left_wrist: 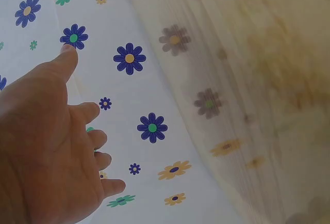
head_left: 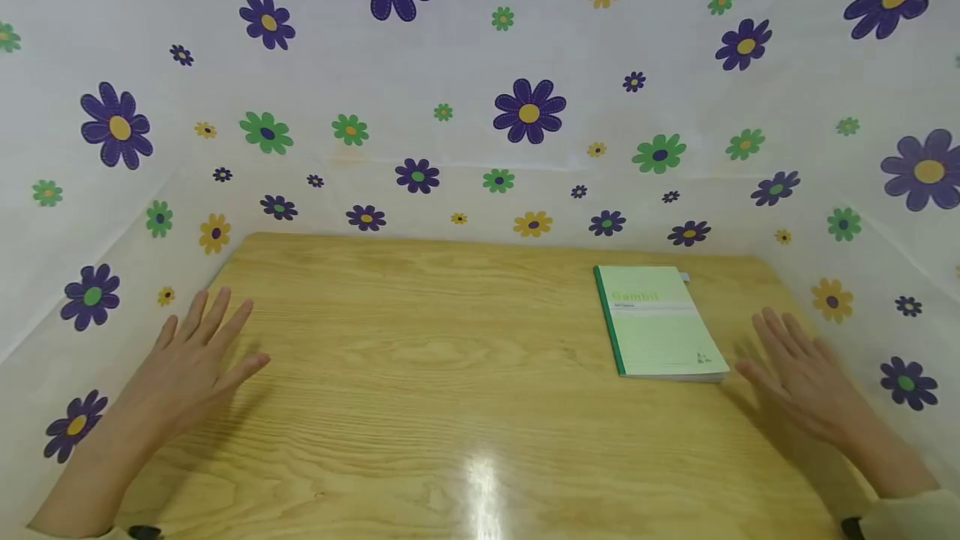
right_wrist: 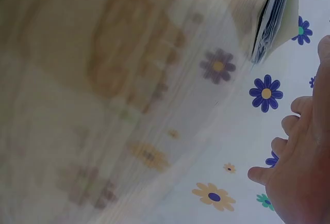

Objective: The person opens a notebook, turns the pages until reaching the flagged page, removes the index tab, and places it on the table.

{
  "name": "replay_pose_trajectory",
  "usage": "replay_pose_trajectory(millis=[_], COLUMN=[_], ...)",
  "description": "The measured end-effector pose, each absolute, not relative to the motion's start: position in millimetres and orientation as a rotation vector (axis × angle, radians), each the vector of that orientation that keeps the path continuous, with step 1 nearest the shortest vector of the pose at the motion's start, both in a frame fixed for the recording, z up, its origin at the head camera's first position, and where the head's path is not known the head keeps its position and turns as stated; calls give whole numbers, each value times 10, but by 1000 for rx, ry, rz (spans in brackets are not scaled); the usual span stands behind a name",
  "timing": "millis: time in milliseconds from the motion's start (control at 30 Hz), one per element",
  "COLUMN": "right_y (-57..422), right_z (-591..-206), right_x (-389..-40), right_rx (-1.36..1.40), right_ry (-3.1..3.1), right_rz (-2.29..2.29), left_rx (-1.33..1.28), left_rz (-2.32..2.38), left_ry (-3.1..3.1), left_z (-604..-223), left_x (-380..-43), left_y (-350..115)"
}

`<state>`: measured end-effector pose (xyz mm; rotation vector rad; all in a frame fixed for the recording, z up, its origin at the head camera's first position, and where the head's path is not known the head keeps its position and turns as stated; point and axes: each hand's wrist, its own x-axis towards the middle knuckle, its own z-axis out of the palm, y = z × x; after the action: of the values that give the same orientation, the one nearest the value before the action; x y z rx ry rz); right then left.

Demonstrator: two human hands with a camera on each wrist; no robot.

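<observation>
Pale-green notebook (head_left: 663,323) lies untouched on the bench (head_left: 420,390); left grip (head_left: 187,369) and right grip (head_left: 801,375) hover spread, seemingly before any handling; contact would call for reaching inward

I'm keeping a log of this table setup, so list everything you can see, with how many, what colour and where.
Notebook: one, pale green with a darker green spine, on the table's right side
Tab: one, pale, at the notebook's far right corner
Table: one, yellow-brown wood grain, centre
Cloth: apparently one, white, behind the table and along both sides
Flowers: many, purple, green and yellow, printed on the cloth
Dark objects: two, black, by the wrists, too cropped to identify
Sleeves: two, cream, bottom corners
Left grip: one, bare, by the table's left edge
Right grip: one, bare, just right of the notebook
</observation>
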<state>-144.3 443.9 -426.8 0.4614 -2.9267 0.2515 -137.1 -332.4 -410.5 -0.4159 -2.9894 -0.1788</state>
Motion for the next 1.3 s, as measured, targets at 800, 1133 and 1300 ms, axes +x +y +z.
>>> replay_pose_trajectory(millis=[800, 1133, 1300], right_y=[4220, 4094, 4049], right_z=[-4242, -4245, -4228], right_x=[-1563, -1649, -1670], right_rx=[541, 470, 479], right_ry=[-2972, -3174, -3185], right_rz=[453, 526, 560], left_rx=[-475, -502, -565], left_rz=[-233, -331, -387], left_ry=[-2960, -3038, -3047], left_z=[-4137, -4057, -4060], left_x=[-1463, -1513, -1572], left_y=[-3167, -2913, -2733])
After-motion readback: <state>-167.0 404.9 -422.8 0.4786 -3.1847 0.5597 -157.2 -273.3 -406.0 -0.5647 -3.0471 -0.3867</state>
